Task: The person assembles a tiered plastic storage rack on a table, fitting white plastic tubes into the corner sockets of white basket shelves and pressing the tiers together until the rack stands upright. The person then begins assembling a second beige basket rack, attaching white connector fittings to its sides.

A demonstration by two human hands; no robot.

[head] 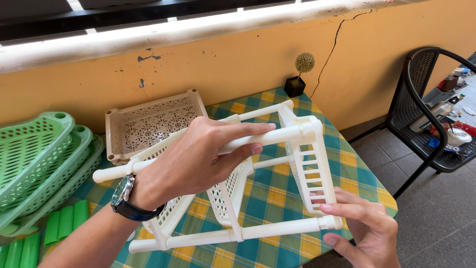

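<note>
Assembly is mid-way, it seems — the white rack lies tipped on the checked counter. Left hand clamps its top pole; right hand pinches the lower corner, which probably needs pressing home — squarely.

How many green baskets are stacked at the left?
3 green baskets, nested: the top one against the wall, a second rim beneath it, a third rim lowest, beside the person's left hand. More may be hidden beyond the frame edge.
</note>
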